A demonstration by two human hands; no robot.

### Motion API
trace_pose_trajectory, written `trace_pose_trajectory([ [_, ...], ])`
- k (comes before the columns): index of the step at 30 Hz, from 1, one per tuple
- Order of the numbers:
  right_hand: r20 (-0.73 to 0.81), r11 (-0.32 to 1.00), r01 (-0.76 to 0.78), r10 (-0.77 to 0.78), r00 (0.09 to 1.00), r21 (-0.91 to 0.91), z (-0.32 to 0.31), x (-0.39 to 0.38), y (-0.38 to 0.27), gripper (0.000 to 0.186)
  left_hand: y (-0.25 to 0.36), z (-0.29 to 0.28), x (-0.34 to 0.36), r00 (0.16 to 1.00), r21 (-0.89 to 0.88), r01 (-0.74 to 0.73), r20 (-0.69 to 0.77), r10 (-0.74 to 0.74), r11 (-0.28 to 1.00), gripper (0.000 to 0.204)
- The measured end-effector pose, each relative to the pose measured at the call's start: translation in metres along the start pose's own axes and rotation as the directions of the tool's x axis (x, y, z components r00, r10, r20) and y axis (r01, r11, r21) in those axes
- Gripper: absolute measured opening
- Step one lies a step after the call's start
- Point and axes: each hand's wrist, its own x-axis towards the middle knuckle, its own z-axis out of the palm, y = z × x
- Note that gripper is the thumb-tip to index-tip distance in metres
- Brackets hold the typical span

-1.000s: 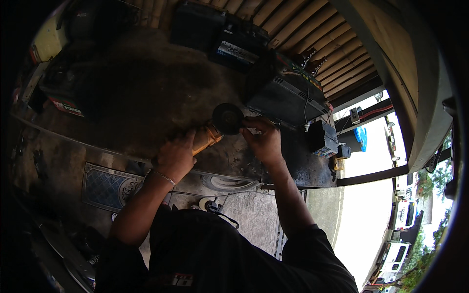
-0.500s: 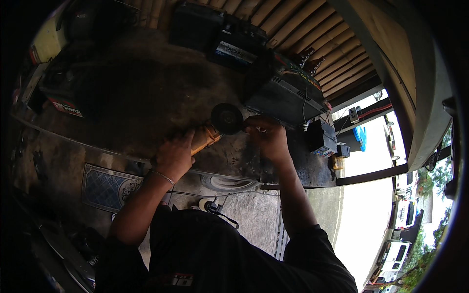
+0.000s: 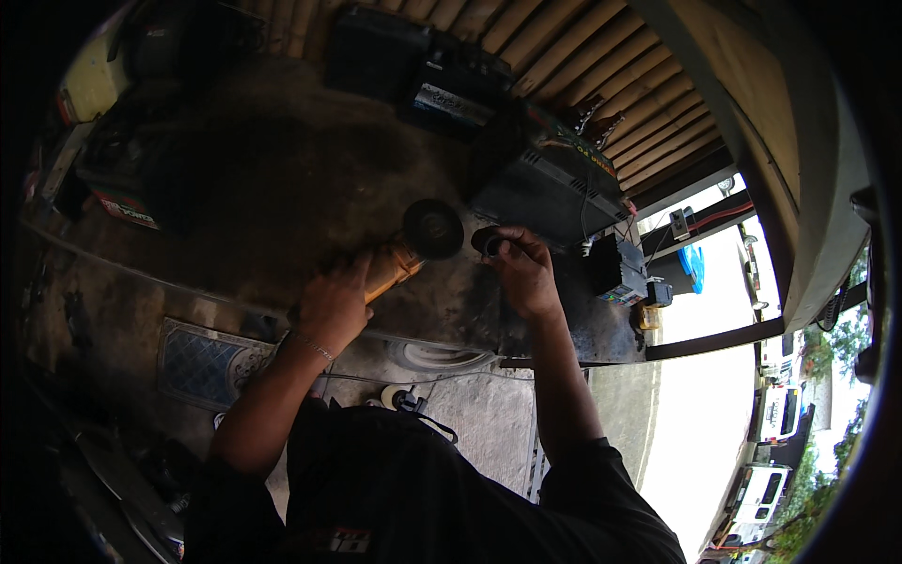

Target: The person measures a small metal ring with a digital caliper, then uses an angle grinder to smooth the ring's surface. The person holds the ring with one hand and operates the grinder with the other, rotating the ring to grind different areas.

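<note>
My left hand (image 3: 340, 301) is wrapped round the body of a yellow angle grinder (image 3: 390, 271) lying over the dark, stained bench (image 3: 263, 188). At the grinder's head is a black disc (image 3: 433, 228), facing up. Just right of the disc, my right hand (image 3: 521, 273) pinches a small dark ring-shaped piece (image 3: 491, 242) between thumb and fingers, apart from the disc.
Several black batteries (image 3: 451, 89) line the back against bamboo slats. A large black unit (image 3: 540, 188) with cables stands right of the disc, beside smaller batteries (image 3: 620, 268). Another battery (image 3: 127, 183) sits at the left. Vehicles (image 3: 761, 493) show outside at the right.
My right hand has drawn back rightward from the disc's centre and turned, with the small ring now in its fingers. The disc and grinder have shifted slightly left; my left hand keeps its grip.
</note>
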Motion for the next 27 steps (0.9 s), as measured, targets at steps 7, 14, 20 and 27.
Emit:
trace_pose_trajectory([
  [7, 0.107, 0.826, -0.079, 0.022, 0.994, 0.559, 0.014, -0.023, -0.008, 0.031, -0.002, 0.004, 0.001, 1.000, -0.038, 0.014, 0.027, -0.013, 0.999, 0.097],
  [14, 0.142, 0.715, -0.116, 0.024, 0.990, 0.689, 0.027, -0.030, -0.013, 0.035, 0.000, 0.000, 0.000, 1.000, -0.020, 0.009, 0.014, -0.009, 1.000, 0.096],
  [20, 0.093, 0.837, 0.026, -0.091, 0.991, 0.547, 0.023, -0.030, -0.015, 0.027, 0.004, -0.004, 0.000, 0.999, 0.002, 0.030, 0.022, -0.030, 1.000, 0.092],
  [27, -0.094, 0.909, 0.137, -0.188, 0.978, -0.393, 0.007, -0.013, -0.005, 0.027, 0.005, -0.007, -0.004, 0.999, -0.024, 0.034, 0.038, -0.034, 0.999, 0.090],
])
